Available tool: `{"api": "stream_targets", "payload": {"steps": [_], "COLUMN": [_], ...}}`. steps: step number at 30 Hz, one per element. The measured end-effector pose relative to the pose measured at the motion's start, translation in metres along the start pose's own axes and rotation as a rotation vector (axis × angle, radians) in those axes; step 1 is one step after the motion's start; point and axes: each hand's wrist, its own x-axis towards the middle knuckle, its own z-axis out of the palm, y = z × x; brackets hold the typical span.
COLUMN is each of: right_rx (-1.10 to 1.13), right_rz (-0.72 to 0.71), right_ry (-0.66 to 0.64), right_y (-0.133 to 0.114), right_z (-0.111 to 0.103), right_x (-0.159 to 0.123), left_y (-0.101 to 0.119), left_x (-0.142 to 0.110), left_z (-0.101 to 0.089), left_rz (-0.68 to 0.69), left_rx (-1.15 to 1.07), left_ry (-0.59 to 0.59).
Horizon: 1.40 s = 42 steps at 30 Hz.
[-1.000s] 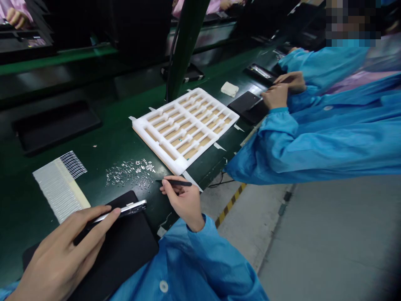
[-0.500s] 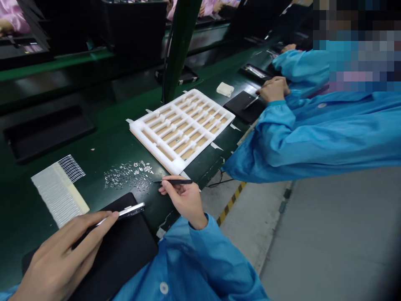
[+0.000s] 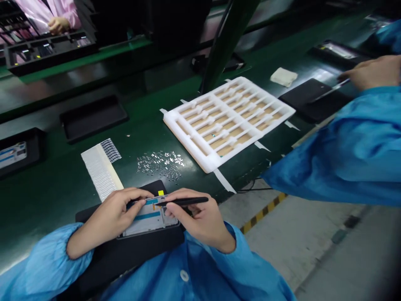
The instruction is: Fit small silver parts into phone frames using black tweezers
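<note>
A phone frame (image 3: 144, 226) with blue strips and a yellow tab lies face up, tilted slightly, over a black pad (image 3: 125, 255). My left hand (image 3: 117, 215) grips its left end between thumb and fingers. In my right hand (image 3: 199, 215) are black tweezers (image 3: 184, 202), held like a pen, their tips over an orange flex piece near the frame's upper edge. The fingers of that hand also rest at the frame's right end. Whether the tips pinch anything is too small to tell. Just beyond lie many scattered tiny metal parts (image 3: 159, 165).
A white slotted tray (image 3: 208, 164) is taped down right of centre. Left stand a sheet of strips (image 3: 98, 171), a black tray (image 3: 94, 119) and another holding a phone frame (image 3: 14, 154). At right, a co-worker's hand (image 3: 379, 73) holds a tool over a black pad (image 3: 316, 100).
The phone frame has turned from edge-on to lying face up. My right hand has come left from the metal parts to the frame with the tweezers. The view has swung left.
</note>
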Motion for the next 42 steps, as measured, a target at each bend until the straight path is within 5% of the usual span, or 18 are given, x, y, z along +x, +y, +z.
{"api": "stream_targets", "payload": {"steps": [18,30,42], "right_rx": [-0.128,-0.103,-0.255], "right_rz": [0.001,-0.034,-0.284], "right_ry": [0.009,0.042,0.049], "right_y": [0.007,0.01,0.015], "right_z": [0.007,0.008,0.007], "right_x": [0.005,0.002,0.001], "left_y": [-0.004,-0.01,-0.01], "left_x": [0.0,0.002,0.003], "left_z": [0.01,0.028,0.031], "left_rz": [-0.056,-0.061,-0.068], "left_rx": [-0.054,-0.081,-0.069], "left_ry": [0.03,0.201,0.212]}}
